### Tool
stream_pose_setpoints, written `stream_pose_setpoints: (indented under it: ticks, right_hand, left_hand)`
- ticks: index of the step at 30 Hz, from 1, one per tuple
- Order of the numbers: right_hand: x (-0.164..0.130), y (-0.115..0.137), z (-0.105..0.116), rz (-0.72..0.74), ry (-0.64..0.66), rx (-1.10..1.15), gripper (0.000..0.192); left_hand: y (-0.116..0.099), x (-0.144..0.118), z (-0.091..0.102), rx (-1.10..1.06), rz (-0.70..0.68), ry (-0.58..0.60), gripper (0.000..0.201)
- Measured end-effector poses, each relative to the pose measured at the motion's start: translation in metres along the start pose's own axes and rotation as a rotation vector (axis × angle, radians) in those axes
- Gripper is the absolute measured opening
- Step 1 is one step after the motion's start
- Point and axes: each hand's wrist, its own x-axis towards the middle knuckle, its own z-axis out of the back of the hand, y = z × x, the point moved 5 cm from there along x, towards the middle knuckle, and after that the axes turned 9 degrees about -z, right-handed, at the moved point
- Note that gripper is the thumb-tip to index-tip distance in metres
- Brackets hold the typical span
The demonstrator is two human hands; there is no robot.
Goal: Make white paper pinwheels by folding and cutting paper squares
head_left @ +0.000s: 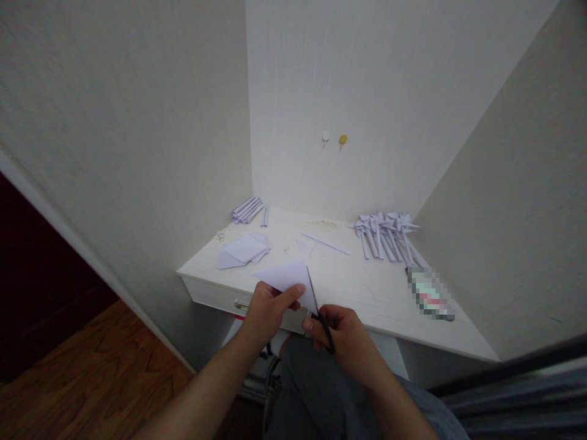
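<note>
My left hand (275, 307) pinches a folded white sheet of paper (285, 275), thumb on top, just over the front edge of the desk. In my right hand (342, 333) is a pair of scissors with black handles (327, 333). Their blades point up and away, against the paper's right side; whether they are cutting into it I cannot tell. Beyond the paper, a thin rolled paper stick (326, 244) lies on the white desk (348, 284). Left of it rests a small stack of paper sheets (243, 249).
Several paper tubes (247, 211) lie at the back left. At the back right are several paper pinwheels on sticks (385, 235). A blurred-out flat object (430, 293) lies near the right side. Two round hooks (343, 140) are on the back wall. A drawer handle (241, 304) juts from the front.
</note>
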Motion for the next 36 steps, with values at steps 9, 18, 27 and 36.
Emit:
stream_pose_setpoints:
  ticks: [9, 18, 27, 36]
  right_hand:
    - [0.005, -0.003, -0.001, -0.010, 0.008, 0.015, 0.043]
    - [0.008, -0.008, -0.003, -0.022, -0.017, -0.011, 0.043]
    - [0.009, -0.008, -0.003, -0.002, -0.037, 0.017, 0.045]
    - [0.011, -0.011, -0.001, -0.016, -0.055, 0.018, 0.043]
  left_hand:
    - [0.007, 0.001, -0.002, -0.024, 0.032, 0.015, 0.027]
    - [0.012, -0.001, 0.001, -0.033, 0.053, -0.002, 0.025]
    - [0.008, -0.002, -0.006, -0.093, 0.061, 0.031, 0.024]
    - [0.017, -0.003, -0.003, -0.084, 0.086, 0.021, 0.027]
